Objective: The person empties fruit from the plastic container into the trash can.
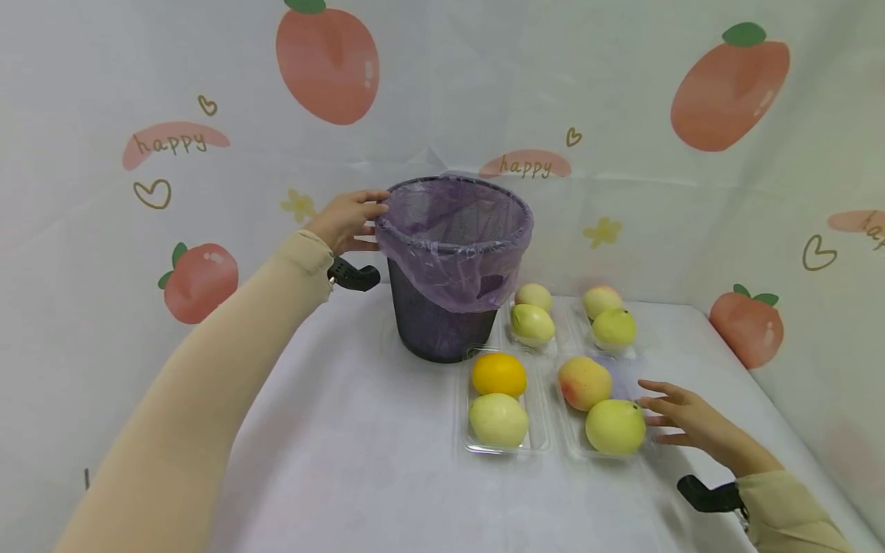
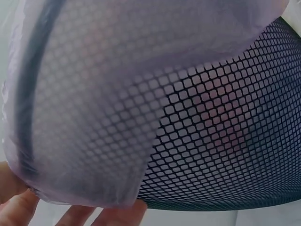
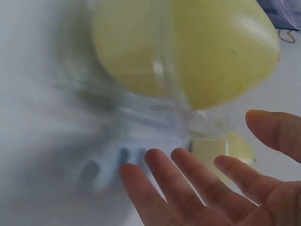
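Observation:
A black mesh bin [image 1: 442,322] lined with a purple bag [image 1: 456,230] stands at the middle of the white table. My left hand [image 1: 353,219] cups the bin's left rim, fingers curled against the bag. The left wrist view shows the mesh [image 2: 225,141], the bag [image 2: 117,94] and my fingertips [image 2: 117,214] below it. My right hand [image 1: 664,415] hovers with fingers spread beside a yellow-green fruit [image 1: 615,426] in the near right clear tray [image 1: 574,448]. In the right wrist view that fruit [image 3: 221,52] sits just beyond my straight fingers [image 3: 188,188]; contact is unclear.
A peach [image 1: 584,382] shares the near right tray. The near left tray [image 1: 539,442] holds an orange [image 1: 498,374] and a pale fruit [image 1: 498,420]. Two farther trays carry pale fruits [image 1: 532,324] [image 1: 614,329]. A fruit-print backdrop surrounds the table.

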A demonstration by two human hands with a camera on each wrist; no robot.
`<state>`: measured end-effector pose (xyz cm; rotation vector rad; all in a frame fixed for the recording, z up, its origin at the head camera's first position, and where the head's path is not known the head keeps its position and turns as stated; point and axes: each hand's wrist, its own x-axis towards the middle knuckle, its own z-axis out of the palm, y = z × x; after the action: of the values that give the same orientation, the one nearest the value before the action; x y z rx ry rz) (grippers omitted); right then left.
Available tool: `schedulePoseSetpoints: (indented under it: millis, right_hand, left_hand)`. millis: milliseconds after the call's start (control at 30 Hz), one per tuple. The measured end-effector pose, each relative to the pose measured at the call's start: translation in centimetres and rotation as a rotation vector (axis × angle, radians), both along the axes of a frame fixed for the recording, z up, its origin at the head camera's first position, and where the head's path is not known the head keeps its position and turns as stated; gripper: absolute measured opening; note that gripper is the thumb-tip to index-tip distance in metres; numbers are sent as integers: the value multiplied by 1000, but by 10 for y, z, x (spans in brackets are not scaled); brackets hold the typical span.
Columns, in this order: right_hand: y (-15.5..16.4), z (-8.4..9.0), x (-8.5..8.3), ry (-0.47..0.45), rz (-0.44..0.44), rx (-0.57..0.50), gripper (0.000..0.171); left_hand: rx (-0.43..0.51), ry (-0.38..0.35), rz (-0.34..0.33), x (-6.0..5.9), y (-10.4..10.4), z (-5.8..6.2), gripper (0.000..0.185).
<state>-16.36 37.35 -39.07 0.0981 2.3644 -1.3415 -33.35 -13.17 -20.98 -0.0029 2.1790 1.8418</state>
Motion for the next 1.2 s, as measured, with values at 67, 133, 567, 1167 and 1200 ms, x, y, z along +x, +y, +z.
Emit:
schedulePoseSetpoints:
  millis: [67,133,567,1167,1200]
  right_hand:
    - [-1,-3,1,-28,-15,-19,66]
    - [-1,-5,2,-49,-26,-47,66]
    - [-4,-16,-3,-112,-28,-142,65]
    - [-2,-15,-5,-151,26,-209,63]
    - [-3,-14,-4,-156,7,-208,63]
  left_hand:
    - [13,1,-1,2,0,0,50]
    - [22,0,0,4,0,1,51]
    - [69,-19,13,4,-2,0,51]
    - [62,-21,19,1,1,-2,50]
    - [65,-20,19,0,1,-2,51]
